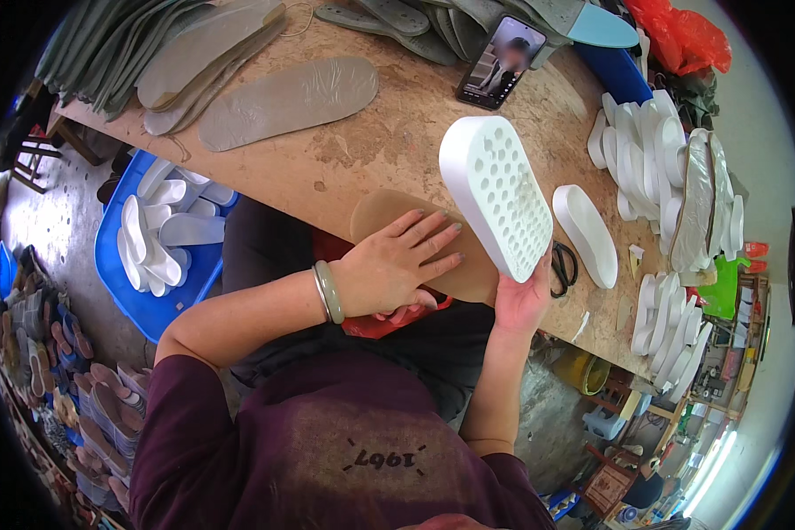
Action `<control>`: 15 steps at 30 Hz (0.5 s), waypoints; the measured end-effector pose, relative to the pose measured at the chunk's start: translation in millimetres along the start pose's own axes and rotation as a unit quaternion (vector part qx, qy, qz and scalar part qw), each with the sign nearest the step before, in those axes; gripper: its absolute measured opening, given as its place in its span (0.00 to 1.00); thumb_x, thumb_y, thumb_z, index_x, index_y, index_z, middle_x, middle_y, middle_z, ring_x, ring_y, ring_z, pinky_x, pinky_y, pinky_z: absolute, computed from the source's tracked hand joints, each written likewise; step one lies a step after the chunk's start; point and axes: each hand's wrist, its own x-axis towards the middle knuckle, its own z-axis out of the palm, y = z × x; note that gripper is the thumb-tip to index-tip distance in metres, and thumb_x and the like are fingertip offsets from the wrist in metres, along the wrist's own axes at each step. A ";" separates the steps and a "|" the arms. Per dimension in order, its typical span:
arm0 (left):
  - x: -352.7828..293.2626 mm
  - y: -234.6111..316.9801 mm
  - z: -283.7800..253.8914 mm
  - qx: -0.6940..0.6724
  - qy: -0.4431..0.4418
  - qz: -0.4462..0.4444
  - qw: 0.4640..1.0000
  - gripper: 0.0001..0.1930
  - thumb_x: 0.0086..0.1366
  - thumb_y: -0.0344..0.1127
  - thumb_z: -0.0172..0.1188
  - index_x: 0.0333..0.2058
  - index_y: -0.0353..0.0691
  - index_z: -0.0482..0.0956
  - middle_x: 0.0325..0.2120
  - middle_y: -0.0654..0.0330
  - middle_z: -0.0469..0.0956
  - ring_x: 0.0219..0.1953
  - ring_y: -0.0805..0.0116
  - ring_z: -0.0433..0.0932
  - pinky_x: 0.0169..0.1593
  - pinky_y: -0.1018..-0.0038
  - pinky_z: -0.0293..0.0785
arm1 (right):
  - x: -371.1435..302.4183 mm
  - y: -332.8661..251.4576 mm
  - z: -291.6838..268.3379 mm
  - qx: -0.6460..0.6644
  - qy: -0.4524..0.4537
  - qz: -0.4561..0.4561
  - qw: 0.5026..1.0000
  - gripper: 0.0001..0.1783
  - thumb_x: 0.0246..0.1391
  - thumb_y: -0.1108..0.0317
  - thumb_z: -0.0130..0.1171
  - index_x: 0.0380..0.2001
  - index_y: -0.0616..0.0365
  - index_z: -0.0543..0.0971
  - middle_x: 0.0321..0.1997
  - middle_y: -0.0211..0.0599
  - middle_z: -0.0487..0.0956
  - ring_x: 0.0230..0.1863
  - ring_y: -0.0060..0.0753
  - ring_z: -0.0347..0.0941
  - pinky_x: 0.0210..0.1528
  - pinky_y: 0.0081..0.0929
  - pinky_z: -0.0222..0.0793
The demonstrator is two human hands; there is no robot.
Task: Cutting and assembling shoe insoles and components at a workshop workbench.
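Observation:
My right hand [519, 305] grips the lower end of a thick white shoe sole [495, 181], tilted up over the table's near edge. Its face with rows of round hollows is turned toward me. With fingers spread, my left hand [397, 265] lies on a brown, sole-shaped sheet [373, 215] at the table edge; whether it also presses on something below is hidden. A bangle [329, 291] circles that wrist. Just right of the held sole, a smaller white sole [586, 237] rests on the wooden table [327, 181]. Black-handled scissors [564, 269] lie beside my right hand.
Grey insoles [291, 102] and stacks of them [124, 49] cover the far left. A phone [502, 62] leans at the back. White soles [640, 159] are piled at right. A blue basket [115, 252] of white pieces stands left, below table height.

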 end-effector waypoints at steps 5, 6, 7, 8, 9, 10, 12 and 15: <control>-10.9 -7.9 -10.2 -0.011 -0.006 -0.033 0.999 0.37 0.58 0.61 0.59 0.63 0.51 0.69 0.68 0.50 0.59 0.70 0.50 0.57 0.71 0.54 0.51 | 3.9 -0.9 -11.3 0.048 0.010 0.000 0.999 0.29 0.70 0.65 0.45 0.70 0.58 0.58 0.74 0.43 0.59 0.74 0.47 0.56 0.73 0.57 0.53; -17.8 -10.5 -14.9 0.024 0.005 -0.080 0.996 0.38 0.58 0.61 0.58 0.63 0.48 0.69 0.68 0.49 0.59 0.70 0.49 0.56 0.71 0.53 0.51 | 2.3 -1.3 -12.4 0.059 0.016 -0.002 0.998 0.29 0.70 0.65 0.45 0.70 0.58 0.57 0.74 0.43 0.59 0.74 0.49 0.55 0.73 0.60 0.52; -22.5 -13.3 -19.5 0.060 0.016 -0.125 0.990 0.38 0.59 0.62 0.58 0.63 0.46 0.69 0.67 0.47 0.60 0.70 0.48 0.56 0.71 0.52 0.51 | 2.3 -1.6 -11.8 0.061 0.024 0.000 0.998 0.29 0.70 0.65 0.45 0.70 0.58 0.57 0.74 0.43 0.59 0.74 0.49 0.55 0.73 0.60 0.52; -27.0 -13.9 -24.6 0.057 0.009 -0.123 0.991 0.38 0.59 0.62 0.58 0.63 0.46 0.69 0.67 0.47 0.60 0.70 0.48 0.56 0.71 0.52 0.51 | 2.2 -2.5 -10.0 0.062 0.027 -0.001 0.998 0.29 0.70 0.65 0.46 0.70 0.58 0.57 0.74 0.43 0.59 0.74 0.49 0.55 0.73 0.62 0.50; -29.3 -17.5 -30.8 0.103 0.054 -0.200 0.973 0.38 0.59 0.62 0.58 0.63 0.44 0.69 0.67 0.48 0.60 0.70 0.47 0.56 0.71 0.52 0.51 | 4.3 -2.6 -8.3 0.062 0.026 -0.005 0.998 0.29 0.69 0.65 0.46 0.70 0.58 0.57 0.74 0.43 0.59 0.74 0.50 0.55 0.73 0.64 0.49; -29.5 -20.2 -34.9 0.148 0.099 -0.275 0.945 0.39 0.59 0.62 0.57 0.62 0.42 0.69 0.67 0.48 0.60 0.70 0.46 0.56 0.71 0.51 0.50 | 3.8 -2.2 -8.5 0.054 0.023 -0.010 0.998 0.29 0.69 0.64 0.46 0.70 0.59 0.58 0.74 0.44 0.59 0.74 0.50 0.55 0.73 0.63 0.51; -26.0 -22.0 -39.7 0.116 0.119 -0.247 0.954 0.38 0.60 0.61 0.57 0.62 0.40 0.70 0.67 0.49 0.62 0.70 0.46 0.56 0.71 0.51 0.51 | 4.2 -1.1 -10.2 0.052 0.034 -0.013 0.998 0.29 0.69 0.64 0.46 0.70 0.59 0.58 0.74 0.44 0.59 0.73 0.51 0.56 0.72 0.62 0.51; -13.7 -11.3 -26.9 0.034 0.113 -0.140 0.983 0.33 0.62 0.56 0.59 0.59 0.38 0.72 0.63 0.51 0.66 0.67 0.49 0.61 0.68 0.55 0.56 | 2.8 -0.3 -11.2 0.063 0.031 -0.013 0.997 0.29 0.69 0.64 0.46 0.70 0.58 0.58 0.74 0.45 0.60 0.73 0.50 0.57 0.72 0.61 0.53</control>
